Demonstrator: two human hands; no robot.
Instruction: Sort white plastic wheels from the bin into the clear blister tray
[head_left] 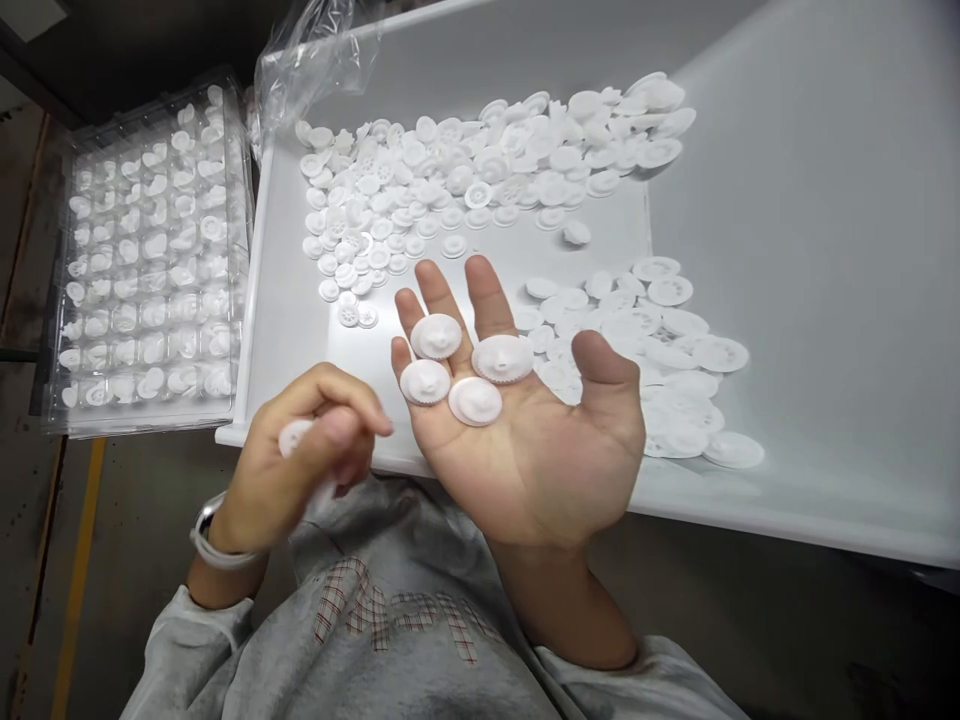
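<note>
My right hand (525,450) is palm up over the near wall of the bin, its fingers spread. Several small white plastic gears (475,401) lie loose across its palm and finger bases, each with a raised hub. Just to the left, my left hand (311,450) is closed, fingers curled and a little blurred. A white gear (294,437) shows between its thumb and curled fingers; whether more are inside is hidden. Beyond my hands, a heap of white gears (450,165) spreads along the far side of the bin. Larger flat white gears (675,370) are piled right of my right hand.
The white bin (810,250) has raised walls, the near one running close to my body. Left of it stands a stack of clear plastic trays (150,250), their pockets filled with white parts. A clear plastic bag (307,65) hangs over the bin's far left corner.
</note>
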